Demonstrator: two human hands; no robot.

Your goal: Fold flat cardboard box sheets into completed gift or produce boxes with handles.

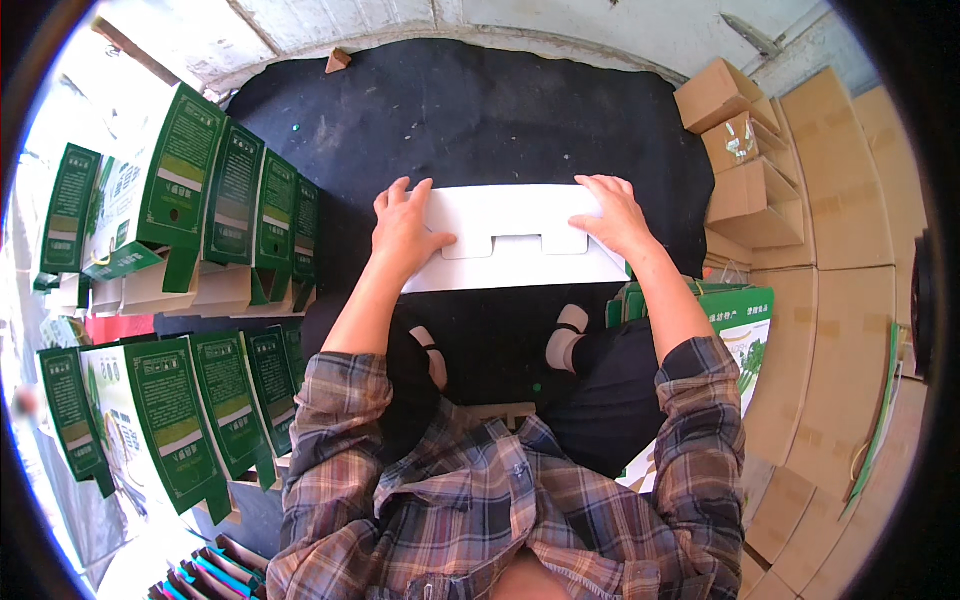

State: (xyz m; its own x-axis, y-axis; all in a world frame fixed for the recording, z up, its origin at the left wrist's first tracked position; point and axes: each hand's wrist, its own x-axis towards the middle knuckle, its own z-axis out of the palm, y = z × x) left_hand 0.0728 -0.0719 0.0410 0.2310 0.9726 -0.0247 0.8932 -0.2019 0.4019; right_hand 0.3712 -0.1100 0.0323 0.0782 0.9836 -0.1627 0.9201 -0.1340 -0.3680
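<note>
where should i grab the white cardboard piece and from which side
Probably by its two ends, coming in from left and right: the white cardboard piece runs longways left to right, and its middle has a cut-out opening. The left hand and right hand are at those ends.

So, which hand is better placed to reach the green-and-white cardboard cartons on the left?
Probably the left hand: it's nearer those cartons. Both hold the white cardboard piece, the right hand at its right end.
</note>
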